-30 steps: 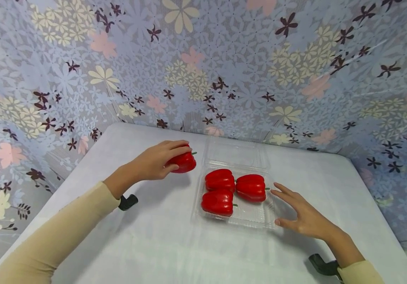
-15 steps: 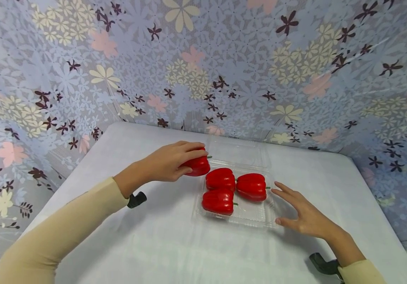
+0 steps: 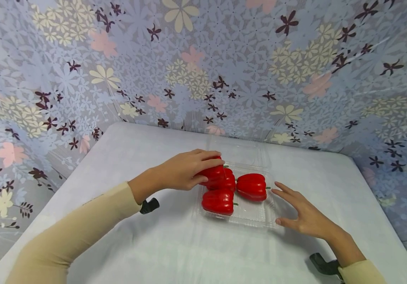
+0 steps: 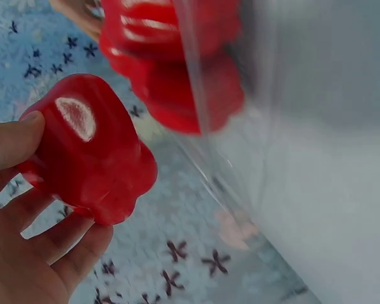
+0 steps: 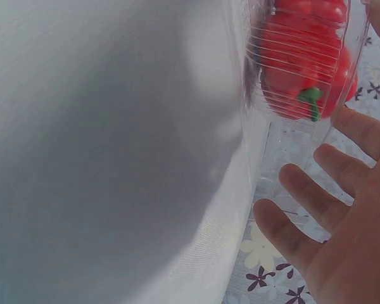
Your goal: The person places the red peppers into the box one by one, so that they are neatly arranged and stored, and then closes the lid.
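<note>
My left hand (image 3: 185,170) grips a red bell pepper (image 3: 213,176) over the back left part of a clear plastic clamshell box (image 3: 249,216). In the left wrist view, thumb and fingers curl round this pepper (image 4: 88,145), apart from the ones in the box. Three more red peppers lie in the box: one at the front left (image 3: 218,202), one at the right (image 3: 251,187), and one behind, partly hidden by the held pepper. Beside the box's right wall my right hand (image 3: 304,215) spreads its fingers and holds nothing; in the right wrist view its fingertips are close to that wall.
The box's clear lid (image 3: 237,152) lies folded back behind it. A white cloth covers the table (image 3: 146,244). A flowered curtain or wall covering (image 3: 203,71) rises behind the table's back edge. Dark wrist mounts (image 3: 150,206) hang under both forearms.
My left hand has carried its pepper rightward and toward the front, from left of the box to over its back left pepper. The right hand has stayed nearly still.
</note>
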Available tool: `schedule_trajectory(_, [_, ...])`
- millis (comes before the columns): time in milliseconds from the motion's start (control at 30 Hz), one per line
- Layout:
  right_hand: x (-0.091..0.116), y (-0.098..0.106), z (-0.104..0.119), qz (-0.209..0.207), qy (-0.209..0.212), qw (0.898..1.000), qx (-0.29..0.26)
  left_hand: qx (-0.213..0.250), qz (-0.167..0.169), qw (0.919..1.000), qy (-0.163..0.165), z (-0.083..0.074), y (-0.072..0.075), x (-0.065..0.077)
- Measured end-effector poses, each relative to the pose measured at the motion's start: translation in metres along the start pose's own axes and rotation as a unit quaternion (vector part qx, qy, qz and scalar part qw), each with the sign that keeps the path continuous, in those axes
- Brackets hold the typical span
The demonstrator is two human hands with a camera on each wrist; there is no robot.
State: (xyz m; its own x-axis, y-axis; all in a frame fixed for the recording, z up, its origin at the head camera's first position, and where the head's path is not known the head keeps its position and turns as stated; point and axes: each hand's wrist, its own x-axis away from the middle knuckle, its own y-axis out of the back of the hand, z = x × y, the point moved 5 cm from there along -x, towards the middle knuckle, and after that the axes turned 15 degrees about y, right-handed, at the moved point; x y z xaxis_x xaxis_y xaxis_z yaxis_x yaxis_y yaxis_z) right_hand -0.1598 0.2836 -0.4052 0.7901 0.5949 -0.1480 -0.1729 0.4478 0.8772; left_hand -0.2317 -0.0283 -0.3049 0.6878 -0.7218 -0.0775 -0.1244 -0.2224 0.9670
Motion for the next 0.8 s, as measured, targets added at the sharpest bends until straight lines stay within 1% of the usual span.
schedule_trajectory(167, [0.000,-0.001,0.000,-0.003,0.010,1.000,-0.004,0.004,0.023,0.9996,-0.015,-0.021,-0.012,-0.008])
schedule_trajectory(267, [-0.001,0.000,0.000,0.000,0.004,1.000,-0.003,-0.002,0.034,0.9992,-0.021,-0.033,-0.019,-0.014])
schedule_trajectory(367, [-0.001,0.001,0.000,0.003,-0.002,1.000,-0.001,-0.005,0.040,0.9988,-0.027,-0.042,-0.025,-0.018])
schedule_trajectory(533, [0.000,-0.001,-0.002,-0.003,0.003,1.000,-0.009,-0.003,0.042,0.9986,-0.031,-0.053,-0.030,-0.021])
schedule_trajectory(700, [0.001,-0.001,-0.002,-0.009,0.013,1.000,-0.015,-0.006,0.033,0.9986,-0.040,-0.063,-0.034,-0.027])
schedule_trajectory(800, [0.002,0.000,-0.002,-0.012,0.019,1.000,-0.013,-0.001,0.038,0.9982,-0.046,-0.071,-0.036,-0.030])
